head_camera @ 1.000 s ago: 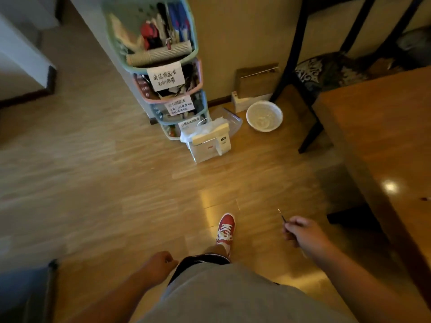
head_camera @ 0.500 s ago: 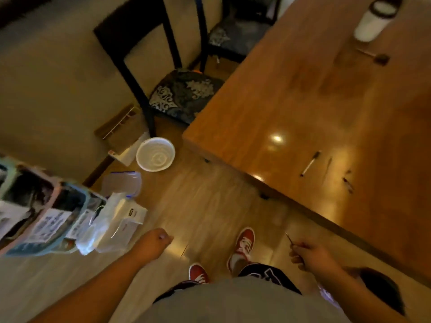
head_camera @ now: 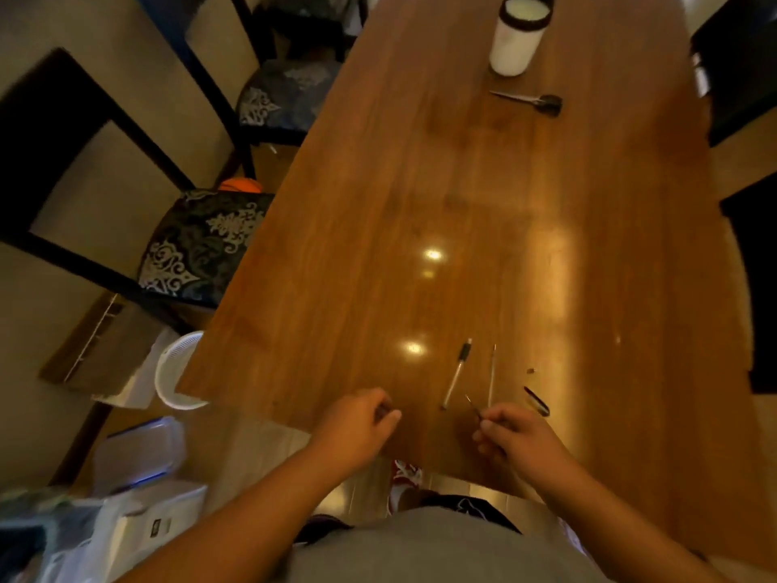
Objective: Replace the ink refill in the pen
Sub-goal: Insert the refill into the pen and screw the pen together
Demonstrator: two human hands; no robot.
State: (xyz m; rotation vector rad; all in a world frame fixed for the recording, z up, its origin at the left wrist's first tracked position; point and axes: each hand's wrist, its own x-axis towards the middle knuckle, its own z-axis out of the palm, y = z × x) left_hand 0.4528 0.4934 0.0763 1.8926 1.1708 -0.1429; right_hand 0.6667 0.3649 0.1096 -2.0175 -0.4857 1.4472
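Pinching a thin refill (head_camera: 473, 406), the right hand (head_camera: 515, 439) hovers just short of the barrel (head_camera: 456, 374) on the counter (head_camera: 462, 204), likely ready for insertion. The left hand (head_camera: 357, 427) is loosely curled; I cannot tell whether it holds anything.

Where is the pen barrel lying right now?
In the head view, the pen barrel lies on the wooden table near its front edge, just left of a thin refill and ahead of the right hand.

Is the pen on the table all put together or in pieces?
In pieces. The clear pen barrel with black grip lies on the wooden table, and a thin refill and dark cap lie apart beside it.
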